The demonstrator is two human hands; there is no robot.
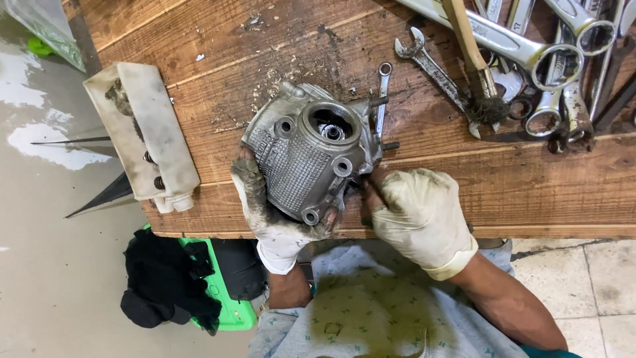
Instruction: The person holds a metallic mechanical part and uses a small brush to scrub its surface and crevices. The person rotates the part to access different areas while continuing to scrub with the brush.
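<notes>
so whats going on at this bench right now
A person in dirty white gloves is handling a grey metal engine part on a wooden workbench. The left hand cups it from below and tilts it up, its round opening facing the camera. The right hand presses against its lower right edge. A small wrench lies just behind it, more wrenches are piled at the far right, and a grimy white plastic piece lies to the left.

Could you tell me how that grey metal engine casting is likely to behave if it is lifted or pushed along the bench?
The engine casting looks like thick cast metal, so probably rigid and heavy for its size. Its grimy surface, like the soiled glove of the left hand cupping it, suggests a slippery grip. Its lumpy shape would likely rock rather than roll; the right hand is at its lower edge.
</notes>
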